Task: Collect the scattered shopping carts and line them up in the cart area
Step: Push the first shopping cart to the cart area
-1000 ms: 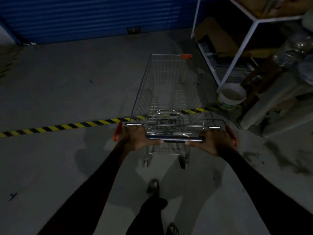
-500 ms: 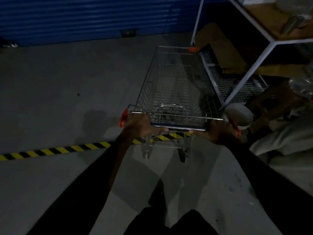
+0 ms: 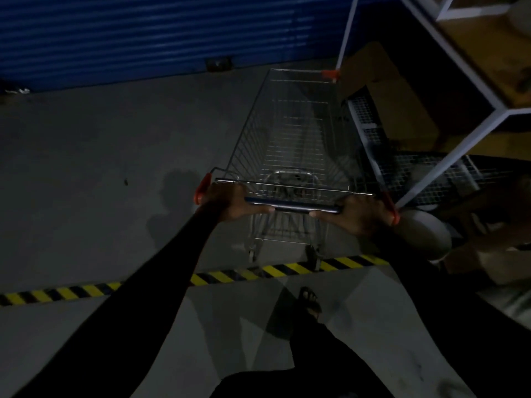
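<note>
An empty wire shopping cart (image 3: 293, 130) with orange corner caps stands in front of me, its nose pointing at the blue shutter. My left hand (image 3: 230, 201) grips the left end of the dark handle bar (image 3: 293, 206). My right hand (image 3: 355, 215) grips the right end of the same bar. The cart's rear wheels sit just beyond the yellow-black floor stripe (image 3: 230, 275). The scene is dim, and no other carts are in view.
A blue roller shutter (image 3: 158, 35) closes the far side. A white metal rack (image 3: 448, 90) with mesh shelf and cardboard stands close on the cart's right. A pale bucket (image 3: 425, 234) sits by my right hand. Bare concrete floor (image 3: 100, 168) stretches to the left.
The cart has rolled forward across the striped line toward the shutter, both hands staying on the bar. The rack is now right beside the cart and the bucket has slid back to my right.
</note>
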Motion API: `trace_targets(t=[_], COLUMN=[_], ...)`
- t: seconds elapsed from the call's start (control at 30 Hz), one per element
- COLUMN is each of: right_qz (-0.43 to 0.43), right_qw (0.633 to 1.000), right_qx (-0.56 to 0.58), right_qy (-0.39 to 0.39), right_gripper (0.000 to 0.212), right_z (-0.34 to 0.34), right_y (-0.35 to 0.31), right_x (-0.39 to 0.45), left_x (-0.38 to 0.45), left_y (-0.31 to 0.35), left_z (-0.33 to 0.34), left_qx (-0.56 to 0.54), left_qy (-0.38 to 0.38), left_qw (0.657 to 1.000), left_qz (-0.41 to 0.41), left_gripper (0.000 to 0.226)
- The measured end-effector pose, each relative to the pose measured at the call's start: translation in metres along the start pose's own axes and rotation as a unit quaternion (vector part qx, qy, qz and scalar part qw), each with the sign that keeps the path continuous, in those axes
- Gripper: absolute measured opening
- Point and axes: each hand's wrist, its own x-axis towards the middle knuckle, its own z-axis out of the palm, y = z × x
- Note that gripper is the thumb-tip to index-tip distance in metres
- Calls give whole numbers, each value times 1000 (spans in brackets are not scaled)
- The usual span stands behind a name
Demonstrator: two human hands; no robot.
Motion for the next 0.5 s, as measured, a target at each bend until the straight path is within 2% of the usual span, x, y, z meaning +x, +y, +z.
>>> trace_targets(t=[0.1, 0.23, 0.4, 0.5], right_qz=[-11, 2, 17, 32], right_qw=[1000, 1000, 1000, 999], right_qx=[-7, -19, -9, -15], right_qy=[3, -6, -17, -39], right_gripper=[89, 101, 98, 105], right_z=[-11, -17, -32, -38], right_y=[16, 38, 40, 38], right_x=[49, 112, 164, 188], left_x=[52, 101, 148, 170], left_y=[1, 9, 8, 4], left_z=[-11, -32, -54, -62], left_qx=[1, 7, 18, 20], left_qy=[-5, 12, 12, 2], left_qw=[1000, 1000, 999, 1000], left_qz=[-19, -4, -27, -10], left_gripper=[106, 100, 106, 102])
